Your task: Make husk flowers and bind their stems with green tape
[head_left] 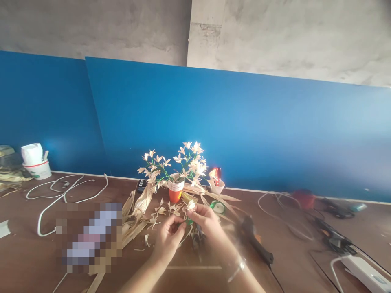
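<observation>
My right hand (208,223) pinches a small pale flower (191,204), made of what looks like dried corn husk, between thumb and fingers. Close beside it, my left hand (170,237) is closed, its fingertips at a green strip (188,221) just below the flower; whether this is tape or stem I cannot tell. Behind both hands stands an orange and white stack of paper cups (176,191) holding green-stemmed branches with many pale flowers (195,162). Loose husk flowers (174,208) lie just beyond my left hand. A green roll of tape (218,207) rests right of my right hand.
Dried husks (143,203) spread left of the cups. A black glue gun (256,240) lies to the right, its cord running to the front. White cables (65,191), a white tub (37,169) and a power strip (366,272) are farther out. A blue panel (244,130) backs the table.
</observation>
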The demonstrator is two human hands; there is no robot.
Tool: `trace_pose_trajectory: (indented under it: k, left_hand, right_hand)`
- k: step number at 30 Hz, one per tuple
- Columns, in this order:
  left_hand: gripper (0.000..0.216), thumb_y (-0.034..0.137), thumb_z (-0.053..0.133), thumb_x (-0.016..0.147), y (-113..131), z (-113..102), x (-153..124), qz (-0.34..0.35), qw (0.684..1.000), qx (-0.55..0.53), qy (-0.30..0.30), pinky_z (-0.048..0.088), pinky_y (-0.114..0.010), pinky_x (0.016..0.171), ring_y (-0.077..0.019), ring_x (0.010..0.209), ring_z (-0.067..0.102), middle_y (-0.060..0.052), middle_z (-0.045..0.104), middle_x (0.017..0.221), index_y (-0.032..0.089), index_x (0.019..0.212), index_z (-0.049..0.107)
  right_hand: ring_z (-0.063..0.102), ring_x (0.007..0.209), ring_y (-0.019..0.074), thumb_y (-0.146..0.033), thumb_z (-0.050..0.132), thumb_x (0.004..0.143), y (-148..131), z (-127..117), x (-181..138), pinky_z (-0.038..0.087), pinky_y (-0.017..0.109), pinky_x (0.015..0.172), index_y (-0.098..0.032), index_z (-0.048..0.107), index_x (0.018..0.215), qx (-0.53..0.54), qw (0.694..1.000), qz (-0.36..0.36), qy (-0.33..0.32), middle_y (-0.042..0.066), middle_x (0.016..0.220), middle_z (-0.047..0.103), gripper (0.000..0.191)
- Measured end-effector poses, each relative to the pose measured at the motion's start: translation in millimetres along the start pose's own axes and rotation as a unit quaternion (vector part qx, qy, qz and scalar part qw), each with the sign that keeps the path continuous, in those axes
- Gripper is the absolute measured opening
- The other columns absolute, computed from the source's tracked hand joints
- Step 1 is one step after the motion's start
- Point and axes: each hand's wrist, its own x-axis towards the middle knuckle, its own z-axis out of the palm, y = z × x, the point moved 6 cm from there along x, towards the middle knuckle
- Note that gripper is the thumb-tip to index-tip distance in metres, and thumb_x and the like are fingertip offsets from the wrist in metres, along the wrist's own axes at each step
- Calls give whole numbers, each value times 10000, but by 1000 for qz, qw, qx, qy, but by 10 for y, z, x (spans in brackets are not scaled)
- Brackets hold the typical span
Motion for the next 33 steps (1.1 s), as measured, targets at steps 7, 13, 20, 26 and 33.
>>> trace_pose_trajectory:
  k: [7, 13, 20, 26, 33]
  left_hand:
    - [230, 357, 625, 735, -10, 31, -9, -18, 999, -23, -32, 281, -191, 440, -79, 463, 338, 68, 388, 507, 179, 620, 536]
    - [229, 356, 631, 689, 5, 46, 11, -37, 999, -2, -26, 295, -194, 453, -84, 470, 355, 64, 412, 498, 178, 594, 524]
    - [202, 352, 596, 701, -36, 36, 28, -38, 997, 57, -19, 318, -201, 482, -97, 487, 373, 66, 429, 514, 191, 610, 516]
    - [157, 320, 571, 715, -49, 10, 33, -14, 991, 134, -17, 364, -218, 540, -130, 548, 452, 43, 497, 559, 200, 621, 534]
    - [171, 305, 545, 732, -68, 23, 36, -19, 985, 171, -17, 353, -222, 541, -130, 542, 444, 41, 501, 552, 202, 600, 512]
  right_hand:
    - [390, 542, 93, -407, 725, 688, -9, -5, 3, 271, 243, 544, -150, 615, 649, -15, 999, -5, -44, -35, 570, 523, 282]
    - [394, 543, 94, -383, 689, 720, 27, -43, 16, 273, 242, 539, -144, 628, 681, -45, 998, -8, -43, -26, 587, 530, 249]
    - [345, 505, 74, -339, 663, 707, 67, -88, 42, 237, 226, 499, -142, 598, 648, -110, 994, 9, 4, -50, 543, 470, 215]
    - [326, 480, 69, -322, 635, 672, 110, -96, 70, 241, 226, 476, -153, 556, 594, -133, 990, 35, 23, -56, 521, 449, 203]
    - [373, 485, 81, -303, 622, 646, 161, -104, 121, 271, 229, 483, -156, 544, 542, -152, 987, 22, 37, -45, 489, 475, 197]
